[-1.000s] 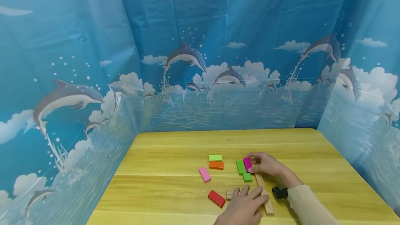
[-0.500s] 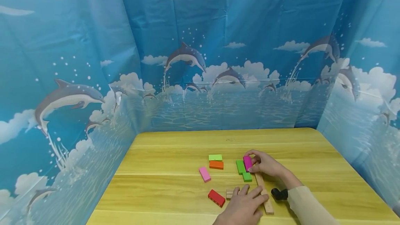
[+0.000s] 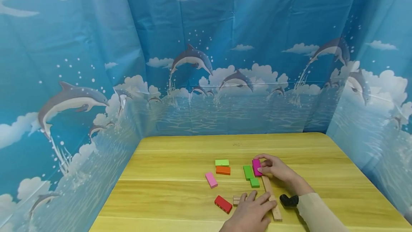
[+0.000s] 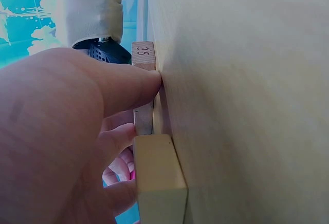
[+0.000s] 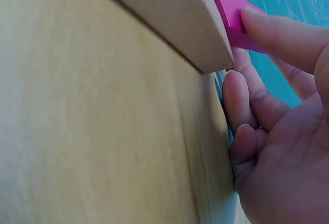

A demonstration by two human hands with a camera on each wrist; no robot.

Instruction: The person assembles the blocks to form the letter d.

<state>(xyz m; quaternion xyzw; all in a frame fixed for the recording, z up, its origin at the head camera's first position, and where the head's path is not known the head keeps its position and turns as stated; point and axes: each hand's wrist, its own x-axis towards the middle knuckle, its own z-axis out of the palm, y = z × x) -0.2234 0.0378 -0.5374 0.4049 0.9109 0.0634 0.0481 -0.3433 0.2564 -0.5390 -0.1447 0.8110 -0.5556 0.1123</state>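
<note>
My right hand [image 3: 278,171] pinches a magenta block [image 3: 257,167] between thumb and fingers, at the far end of a narrow strip of plain wooden blocks [image 3: 267,185]. That magenta block [image 5: 234,16] overlaps a plain block's end [image 5: 216,54] in the right wrist view. My left hand [image 3: 249,212] rests with spread fingers over the plain wood, covering part of it. A plain block [image 3: 236,200] sticks out left of its fingers. In the left wrist view, the thumb touches a block marked 35 [image 4: 143,54], and a pale block [image 4: 159,172] lies nearer. Two green blocks [image 3: 248,172] lie left of the magenta one.
Left on the yellow wood-grain table [image 3: 161,189] lie a lime block [image 3: 222,162], an orange block [image 3: 223,170], a pink block [image 3: 211,180] and a red block [image 3: 223,204]. A black device [image 3: 289,200] sits at the right wrist. A dolphin-print curtain [image 3: 206,114] surrounds the table.
My right hand has shifted the magenta block slightly away from me and to the right, so a gap shows between it and the green blocks. The left hand has stayed put.
</note>
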